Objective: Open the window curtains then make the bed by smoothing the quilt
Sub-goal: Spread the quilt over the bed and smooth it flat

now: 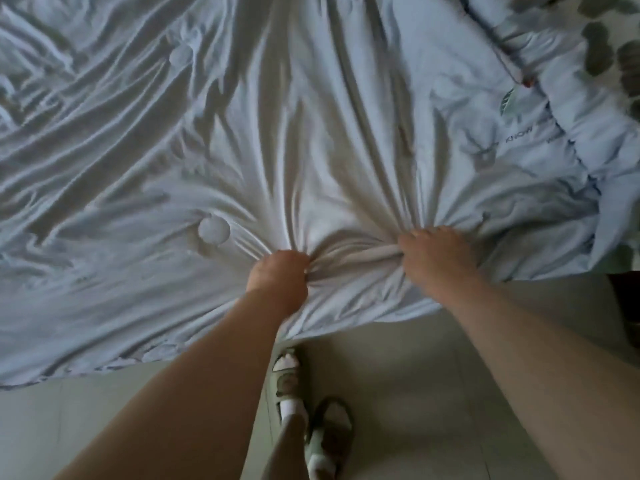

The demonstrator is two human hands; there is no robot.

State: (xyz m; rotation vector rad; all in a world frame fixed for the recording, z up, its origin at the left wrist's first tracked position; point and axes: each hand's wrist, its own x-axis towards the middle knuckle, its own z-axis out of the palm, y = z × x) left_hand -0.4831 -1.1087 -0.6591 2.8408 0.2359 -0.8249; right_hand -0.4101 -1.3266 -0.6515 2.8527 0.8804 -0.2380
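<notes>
A pale blue quilt [207, 140] fills most of the head view, heavily creased, with folds running toward my hands. My left hand [278, 275] grips a bunch of the quilt near its front edge. My right hand [434, 252] holds another bunch a short way to the right. Cloth is gathered tight between the two hands. The quilt's near edge hangs over the bed side above the floor. No window or curtains are in view.
Pale floor tiles [408, 386] lie below the quilt edge. My feet in sandals and white socks [311, 420] stand between my arms. A leaf-patterned sheet [613, 46] shows at the top right, past the quilt's ruffled border.
</notes>
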